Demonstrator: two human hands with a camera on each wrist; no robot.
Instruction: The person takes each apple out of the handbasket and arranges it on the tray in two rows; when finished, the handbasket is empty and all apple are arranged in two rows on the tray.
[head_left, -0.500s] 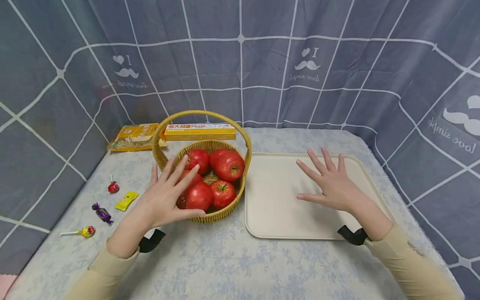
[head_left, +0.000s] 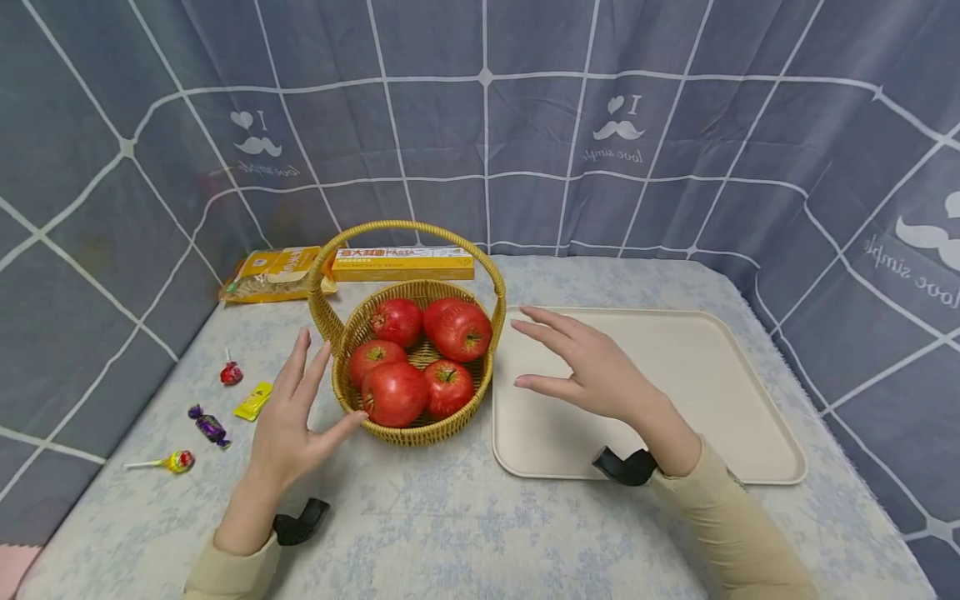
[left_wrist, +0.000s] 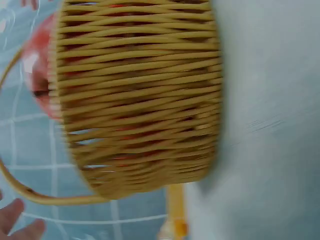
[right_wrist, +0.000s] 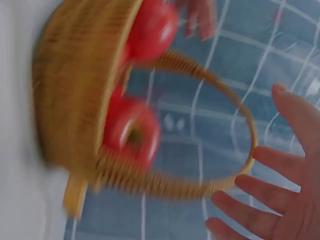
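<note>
A yellow wicker basket [head_left: 423,435] with a tall arched handle stands in the middle of the table, several red apples [head_left: 393,393] inside it. Just left of the basket is my left hand [head_left: 288,433], fingers spread and thumb pointing toward the rim, holding nothing. My right hand [head_left: 588,367] hovers over the left part of a cream tray [head_left: 675,400], its loosely bent fingers facing the basket. In the right wrist view, the right hand [right_wrist: 280,195] has its fingers parted beside the basket handle [right_wrist: 245,120]. The left wrist view faces the woven basket side [left_wrist: 140,100] closely.
At the left lie a red lollipop [head_left: 231,372], a yellow packet [head_left: 253,401], a purple wrapped candy [head_left: 208,426] and a yellow-red lollipop [head_left: 178,462]. Behind the basket are a pasta box [head_left: 405,267] and an orange bag [head_left: 273,279]. A grey checked curtain [head_left: 540,133] encloses the table.
My left hand has moved left and slightly down, off from over the basket. My right hand has come left across the tray toward the basket. The basket and apples have stayed put.
</note>
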